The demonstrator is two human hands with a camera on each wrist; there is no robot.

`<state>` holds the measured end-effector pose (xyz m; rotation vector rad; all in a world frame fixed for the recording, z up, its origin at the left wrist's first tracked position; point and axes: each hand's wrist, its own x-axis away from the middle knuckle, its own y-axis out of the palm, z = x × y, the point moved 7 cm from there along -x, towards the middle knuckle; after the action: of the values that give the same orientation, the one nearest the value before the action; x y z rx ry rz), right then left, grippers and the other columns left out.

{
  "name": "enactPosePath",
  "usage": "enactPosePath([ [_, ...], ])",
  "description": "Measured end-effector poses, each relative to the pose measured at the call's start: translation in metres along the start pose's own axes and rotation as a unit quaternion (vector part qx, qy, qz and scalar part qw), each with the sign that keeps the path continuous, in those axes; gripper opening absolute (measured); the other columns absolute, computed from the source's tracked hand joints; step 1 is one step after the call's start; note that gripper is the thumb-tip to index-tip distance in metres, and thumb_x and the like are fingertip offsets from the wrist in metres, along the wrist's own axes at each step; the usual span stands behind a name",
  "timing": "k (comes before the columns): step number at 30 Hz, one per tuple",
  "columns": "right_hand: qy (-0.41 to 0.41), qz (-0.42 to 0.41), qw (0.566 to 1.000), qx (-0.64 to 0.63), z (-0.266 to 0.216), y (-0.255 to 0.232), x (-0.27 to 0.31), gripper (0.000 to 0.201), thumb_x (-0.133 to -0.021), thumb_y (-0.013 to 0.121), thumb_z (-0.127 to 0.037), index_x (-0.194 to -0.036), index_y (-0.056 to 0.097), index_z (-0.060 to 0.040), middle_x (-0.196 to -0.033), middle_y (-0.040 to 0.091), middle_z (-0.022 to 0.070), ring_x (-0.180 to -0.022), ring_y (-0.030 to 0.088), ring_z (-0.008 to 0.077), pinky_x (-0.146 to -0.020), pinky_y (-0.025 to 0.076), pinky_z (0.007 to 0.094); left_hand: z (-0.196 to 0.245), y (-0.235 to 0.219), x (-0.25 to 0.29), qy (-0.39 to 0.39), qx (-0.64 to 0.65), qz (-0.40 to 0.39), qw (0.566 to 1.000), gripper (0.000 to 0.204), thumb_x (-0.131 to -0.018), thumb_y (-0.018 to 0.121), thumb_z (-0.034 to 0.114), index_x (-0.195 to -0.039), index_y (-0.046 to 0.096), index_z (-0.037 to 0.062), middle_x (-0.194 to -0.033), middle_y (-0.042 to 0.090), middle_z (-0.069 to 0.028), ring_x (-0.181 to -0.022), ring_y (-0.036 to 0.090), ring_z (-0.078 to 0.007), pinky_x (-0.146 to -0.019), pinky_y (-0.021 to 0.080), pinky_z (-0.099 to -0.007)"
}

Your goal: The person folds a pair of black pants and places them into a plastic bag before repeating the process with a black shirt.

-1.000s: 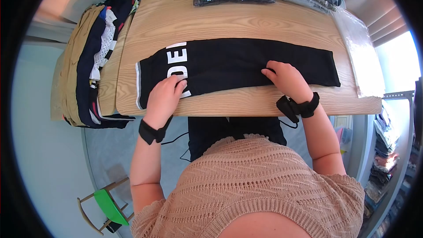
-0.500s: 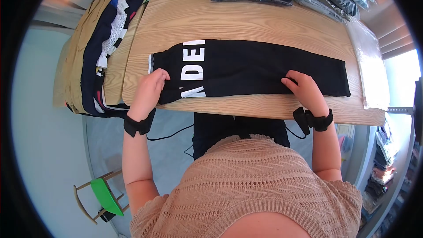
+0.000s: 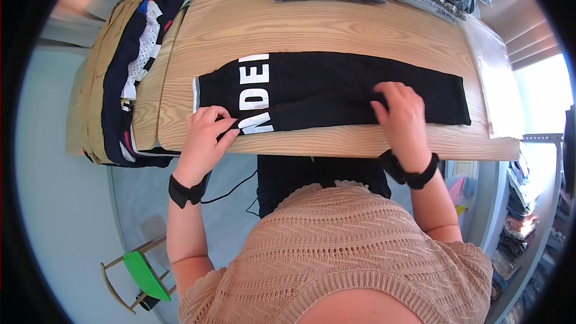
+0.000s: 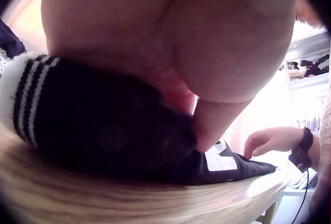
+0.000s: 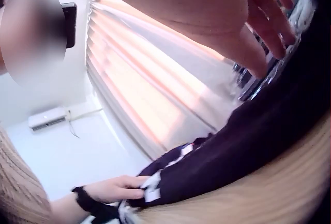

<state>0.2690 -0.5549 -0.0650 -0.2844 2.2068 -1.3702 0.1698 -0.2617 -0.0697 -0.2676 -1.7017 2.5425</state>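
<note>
I had the black garment (image 3: 336,87) lying flat near the front edge of the wooden surface (image 3: 222,18).
In the head view, my left hand (image 3: 207,141) pinched the near side of the garment, just beside the white letters (image 3: 255,84), and my right hand (image 3: 408,117) was released, its fingers loosely bent over the dark cloth. In the left wrist view, the striped band (image 4: 31,99) was at the garment's end, while finger and thumb met the cloth. In the right wrist view, the fingers were apart; whether they touched the cloth, I could not tell.
</note>
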Motion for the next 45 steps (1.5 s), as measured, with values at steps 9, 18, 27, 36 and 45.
enactPosePath([
  [9,-0.112,-0.116,0.986,0.034,-0.050,0.059,0.020,0.051,-0.084,0.058,-0.023,-0.132,0.042,-0.0178,-0.142,0.032,0.0096,-0.130,0.032,0.0270,-0.102,0.026,0.0542,-0.037,-0.027,0.025,-0.175,0.128,0.243,0.945,0.021,-0.083,0.061,0.017,-0.099,0.062,0.0038,-0.098,0.056,-0.0068,-0.094,0.053,-0.0227,-0.080,0.041,-0.0327],
  [18,-0.097,-0.098,0.990,0.027,-0.050,0.056,0.023,0.051,-0.083,0.058,-0.025,-0.131,0.043,-0.0178,-0.141,0.033,0.0094,-0.130,0.031,0.0268,-0.102,0.024,0.0547,-0.093,0.006,0.045,-0.357,0.295,0.124,0.878,0.039,-0.088,0.059,0.030,-0.105,0.057,-0.0045,-0.086,0.060,-0.0037,-0.077,0.054,-0.0101,-0.071,0.043,-0.0239],
  [27,-0.098,-0.067,0.993,0.012,-0.046,0.055,0.028,0.049,-0.083,0.058,-0.025,-0.130,0.045,-0.0180,-0.141,0.034,0.0098,-0.130,0.032,0.0261,-0.102,0.024,0.0539,-0.040,-0.038,0.004,-0.303,0.574,0.079,0.756,0.034,-0.089,0.055,0.016,-0.118,0.050,-0.0004,-0.106,0.060,-0.0083,-0.090,0.061,-0.0142,-0.077,0.050,-0.0261],
  [36,-0.102,-0.040,0.994,0.006,-0.043,0.056,0.030,0.039,-0.080,0.060,-0.028,-0.116,0.055,-0.0141,-0.133,0.042,0.0111,-0.129,0.033,0.0256,-0.101,0.025,0.0545,0.103,-0.045,-0.115,-0.106,0.552,0.084,0.823,0.025,-0.084,0.063,0.018,-0.102,0.055,0.0025,-0.085,0.054,0.0014,-0.075,0.050,-0.0052,-0.064,0.041,-0.0226],
  [45,-0.069,-0.030,0.994,-0.085,-0.032,0.071,0.038,0.029,-0.082,0.059,-0.031,-0.102,0.061,-0.0095,-0.087,0.063,0.0116,-0.082,0.062,0.0301,-0.073,0.048,0.0432,0.149,0.036,-0.139,-0.014,0.472,-0.079,0.878,0.023,-0.092,0.051,0.022,-0.104,0.056,0.0040,-0.101,0.058,-0.0044,-0.091,0.053,-0.0098,-0.074,0.043,-0.0230],
])
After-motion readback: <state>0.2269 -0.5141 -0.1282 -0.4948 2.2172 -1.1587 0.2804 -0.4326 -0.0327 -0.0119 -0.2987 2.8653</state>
